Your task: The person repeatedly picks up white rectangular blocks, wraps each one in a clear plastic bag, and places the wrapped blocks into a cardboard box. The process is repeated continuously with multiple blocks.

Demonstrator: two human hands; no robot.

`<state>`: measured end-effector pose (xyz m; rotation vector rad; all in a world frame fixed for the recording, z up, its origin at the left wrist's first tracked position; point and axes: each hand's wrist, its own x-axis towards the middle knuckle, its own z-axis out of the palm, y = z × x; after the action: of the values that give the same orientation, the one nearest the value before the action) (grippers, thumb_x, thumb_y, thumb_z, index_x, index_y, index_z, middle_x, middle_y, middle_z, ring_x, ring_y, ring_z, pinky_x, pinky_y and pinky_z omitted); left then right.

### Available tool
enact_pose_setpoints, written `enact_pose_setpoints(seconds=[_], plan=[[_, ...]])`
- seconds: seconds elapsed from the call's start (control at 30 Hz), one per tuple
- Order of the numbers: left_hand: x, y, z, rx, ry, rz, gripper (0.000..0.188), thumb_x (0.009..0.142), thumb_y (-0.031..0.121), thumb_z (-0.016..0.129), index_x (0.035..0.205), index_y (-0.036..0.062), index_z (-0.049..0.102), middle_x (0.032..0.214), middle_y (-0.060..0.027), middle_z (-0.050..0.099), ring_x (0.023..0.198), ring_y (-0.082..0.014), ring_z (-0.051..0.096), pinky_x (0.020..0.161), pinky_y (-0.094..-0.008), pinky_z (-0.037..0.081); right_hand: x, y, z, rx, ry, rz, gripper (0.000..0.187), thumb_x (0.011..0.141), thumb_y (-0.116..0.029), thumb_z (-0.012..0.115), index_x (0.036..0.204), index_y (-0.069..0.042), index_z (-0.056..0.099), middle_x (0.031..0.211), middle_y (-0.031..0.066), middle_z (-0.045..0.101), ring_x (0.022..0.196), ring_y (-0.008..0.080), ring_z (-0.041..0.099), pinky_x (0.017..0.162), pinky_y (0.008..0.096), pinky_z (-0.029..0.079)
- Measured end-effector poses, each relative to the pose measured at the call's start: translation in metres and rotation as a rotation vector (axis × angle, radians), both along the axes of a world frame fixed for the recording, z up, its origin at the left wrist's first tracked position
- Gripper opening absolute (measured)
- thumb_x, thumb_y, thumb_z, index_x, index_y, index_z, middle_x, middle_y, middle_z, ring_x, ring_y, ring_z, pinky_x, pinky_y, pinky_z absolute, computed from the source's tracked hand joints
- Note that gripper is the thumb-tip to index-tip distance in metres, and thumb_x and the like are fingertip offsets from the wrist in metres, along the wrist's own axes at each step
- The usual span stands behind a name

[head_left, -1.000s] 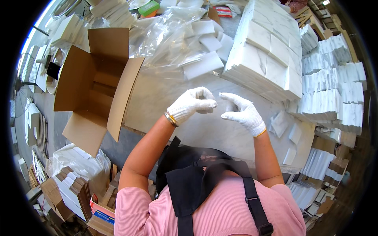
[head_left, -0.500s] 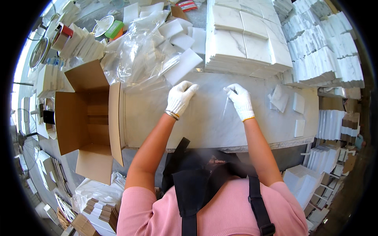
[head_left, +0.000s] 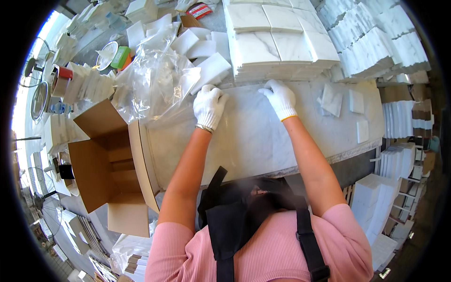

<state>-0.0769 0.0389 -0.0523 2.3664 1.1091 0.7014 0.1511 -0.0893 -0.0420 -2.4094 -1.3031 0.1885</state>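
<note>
My left hand (head_left: 209,106), in a white knit glove, is closed above the pale marble-like tabletop (head_left: 230,141), close to the white foam sheets (head_left: 211,71). My right hand (head_left: 280,99), gloved the same way, is over the table just in front of the stacked white, grey-veined tiles (head_left: 265,47). Its fingers are curled together and the thumb points left. Whatever the hands pinch is too thin or see-through to make out now. A heap of clear plastic bags (head_left: 152,82) lies to the left of my left hand.
An open cardboard box (head_left: 105,164) stands at the left table edge. Loose tile pieces (head_left: 332,101) lie at the right, with more tile stacks (head_left: 371,51) beyond. A green and orange item (head_left: 120,57) sits by the plastic, and a floor fan (head_left: 41,197) stands at far left.
Both hands have moved farther over the table, toward the tile stack. A shiny clear strip hung below my right hand before; it no longer shows. The view has shifted and turned slightly.
</note>
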Motion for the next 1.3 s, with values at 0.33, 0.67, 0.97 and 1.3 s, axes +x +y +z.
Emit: enact_pose_setpoints(seconds=[0.33,0.67,0.97,1.3], plan=[[-0.003,-0.002,-0.008,0.065,-0.113,-0.004,0.02,0.076,0.024,0.083,0.079,0.0106,0.069,0.102,-0.0064,0.068,0.097,-0.0293,0.065,0.082,-0.0415,0.052,-0.101,-0.055,0.045,0.09,-0.156,0.5,0.039,0.081,-0.034,0.078,0.116,-0.02,0.07,0.127,0.0053,0.062,0.121,0.0298,0.057,0.098,0.044,0.049],[-0.001,0.0,-0.001,0.045,-0.143,-0.025,0.021,0.076,0.022,0.083,0.077,0.0097,0.067,0.103,-0.0074,0.07,0.094,-0.0299,0.066,0.079,-0.0429,0.052,-0.159,-0.037,0.032,-0.236,0.976,1.21,0.034,0.089,-0.02,0.07,0.122,-0.011,0.073,0.125,0.0118,0.07,0.126,0.0287,0.059,0.109,0.0415,0.043],[-0.005,0.002,-0.012,0.059,-0.167,0.004,0.019,0.073,0.023,0.084,0.078,0.0128,0.069,0.097,-0.0059,0.068,0.089,-0.0288,0.066,0.076,-0.0438,0.051,-0.001,0.086,0.228,0.103,0.931,0.517,0.038,0.092,-0.005,0.076,0.128,0.0,0.068,0.124,0.008,0.071,0.115,0.0157,0.066,0.105,0.0324,0.05],[0.0,0.003,0.004,0.043,-0.133,-0.007,0.022,0.073,0.025,0.085,0.079,0.0129,0.067,0.096,-0.0041,0.068,0.086,-0.0289,0.065,0.074,-0.0437,0.051,0.22,0.281,0.207,0.191,-0.033,0.406,0.047,0.097,-0.041,0.064,0.128,-0.006,0.068,0.133,0.0165,0.066,0.125,0.0329,0.061,0.107,0.0393,0.046]])
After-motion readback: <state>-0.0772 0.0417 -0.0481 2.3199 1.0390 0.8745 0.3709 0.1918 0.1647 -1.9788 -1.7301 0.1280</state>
